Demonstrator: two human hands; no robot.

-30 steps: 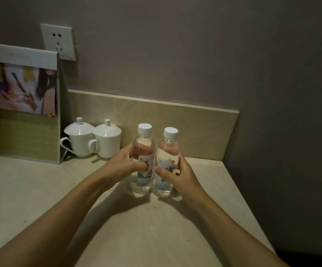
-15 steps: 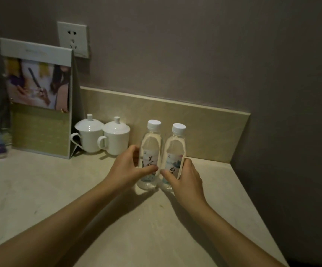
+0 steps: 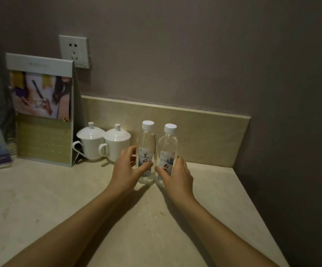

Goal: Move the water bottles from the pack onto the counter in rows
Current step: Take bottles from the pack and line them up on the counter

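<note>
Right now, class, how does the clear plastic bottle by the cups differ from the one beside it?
The clear plastic bottle by the cups stands slightly farther back than its neighbour bottle. The left hand holds the first; the right hand holds the second. Their label characters differ. Both are upright, white-capped, on the beige counter.

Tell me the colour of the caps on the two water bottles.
White. Both caps, on the left bottle and the right bottle, show clearly in the head view.
</note>
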